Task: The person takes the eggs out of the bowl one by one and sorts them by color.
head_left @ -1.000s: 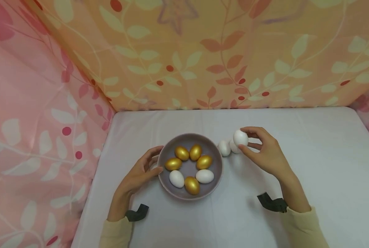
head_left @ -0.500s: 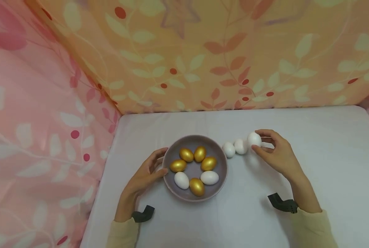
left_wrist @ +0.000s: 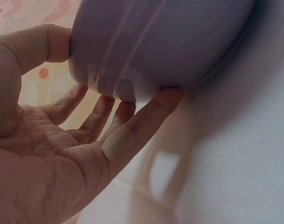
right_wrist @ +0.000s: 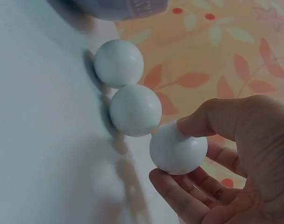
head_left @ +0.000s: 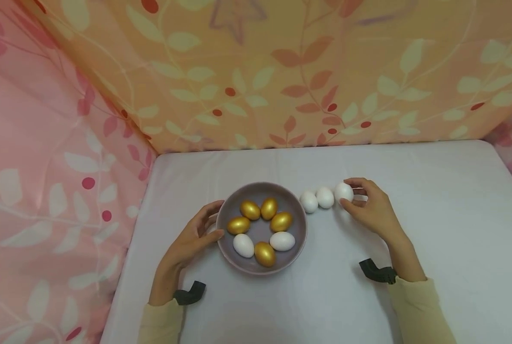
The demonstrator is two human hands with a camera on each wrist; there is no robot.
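A mauve bowl (head_left: 261, 273) sits on the table, holding several gold eggs (head_left: 265, 254) and two white eggs (head_left: 282, 241). My left hand (head_left: 194, 239) rests against the bowl's left side. In the left wrist view its spread fingertips (left_wrist: 172, 95) and thumb touch the outer wall. To the right of the bowl, my right hand (head_left: 374, 208) pinches a white egg (right_wrist: 177, 151) between thumb and fingers. Two other white eggs, a near one (head_left: 309, 202) and a middle one (head_left: 325, 197), stand in line between the bowl and the held egg, which is close beside the middle one.
A white cloth covers the table (head_left: 325, 306). Behind it hangs an orange leaf-patterned curtain (head_left: 256, 71), and a pink one (head_left: 58, 215) borders the left edge. Dark curved mounts (head_left: 376, 271) sit at both wrists.
My right hand has lowered the white egg and moved it rightward from over the middle egg to the end of the row. My left hand stays at the bowl; the head view shifted slightly.
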